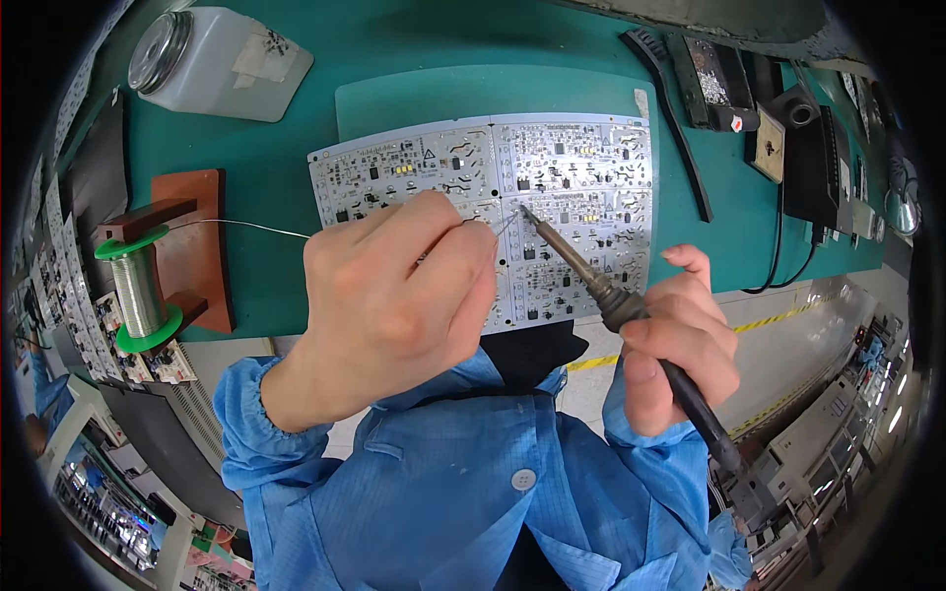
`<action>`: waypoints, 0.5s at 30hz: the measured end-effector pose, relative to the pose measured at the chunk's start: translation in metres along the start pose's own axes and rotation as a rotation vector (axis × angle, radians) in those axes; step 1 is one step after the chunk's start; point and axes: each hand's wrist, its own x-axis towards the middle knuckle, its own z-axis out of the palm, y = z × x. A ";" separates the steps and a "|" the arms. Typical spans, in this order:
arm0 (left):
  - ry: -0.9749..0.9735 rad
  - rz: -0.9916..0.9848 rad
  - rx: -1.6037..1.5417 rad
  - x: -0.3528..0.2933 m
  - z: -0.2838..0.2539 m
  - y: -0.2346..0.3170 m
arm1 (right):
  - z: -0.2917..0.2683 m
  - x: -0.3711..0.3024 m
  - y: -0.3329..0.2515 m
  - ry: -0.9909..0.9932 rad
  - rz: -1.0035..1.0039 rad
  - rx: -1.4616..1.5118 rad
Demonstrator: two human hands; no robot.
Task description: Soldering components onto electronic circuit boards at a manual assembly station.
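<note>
My left hand (pixel 399 281) is closed over the left part of a panel of white circuit boards (pixel 581 163). It pinches thin solder wire (pixel 254 226), which runs back to a green-flanged spool (pixel 140 291). A short end of the wire reaches out past the fingers toward the panel's middle. My right hand (pixel 680 340) grips the dark handle of a soldering iron (pixel 618 305). The iron slants up and left, its tip at the board near the wire's end. Whether tip and wire touch is too small to tell. My left hand hides the panel's lower left.
The spool sits on a red-brown stand (pixel 219 256) at left. A translucent jar (pixel 232 64) lies at the far left of the green mat (pixel 434 34). Right of the panel are a black brush (pixel 680 128) and a black soldering station (pixel 813 163) with a cable.
</note>
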 end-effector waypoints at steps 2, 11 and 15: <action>-0.008 0.003 0.003 0.000 0.000 0.000 | 0.001 0.000 0.000 -0.007 0.014 0.008; -0.087 -0.009 -0.024 0.000 -0.003 0.001 | 0.003 -0.001 -0.001 0.006 0.025 0.008; -0.097 -0.022 -0.026 0.000 -0.002 0.001 | 0.003 0.000 -0.001 0.005 0.018 0.002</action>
